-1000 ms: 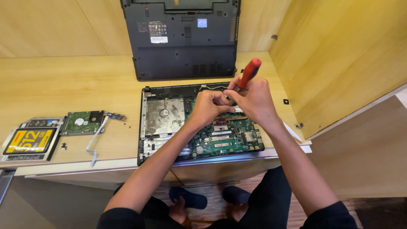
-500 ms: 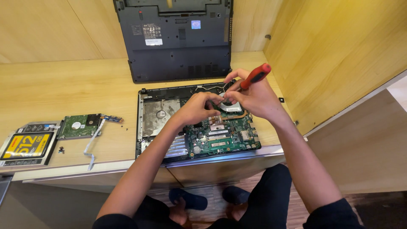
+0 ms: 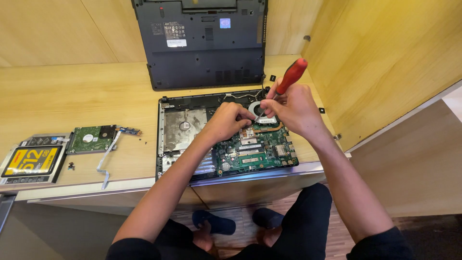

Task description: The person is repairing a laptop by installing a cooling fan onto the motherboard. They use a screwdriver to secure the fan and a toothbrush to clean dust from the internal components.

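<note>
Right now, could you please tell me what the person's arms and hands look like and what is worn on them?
Both arms are bare from the upper arm down, with short black sleeves just showing at the shoulders. The left hand and right hand wear no gloves, and no rings, watch or bands are visible.

Light wooden desk [image 3: 72, 96] set in a corner; matching wood panel walls [image 3: 57, 29] behind and at right. Brown wood-plank floor [image 3: 423, 231] below. Even lighting.
</note>
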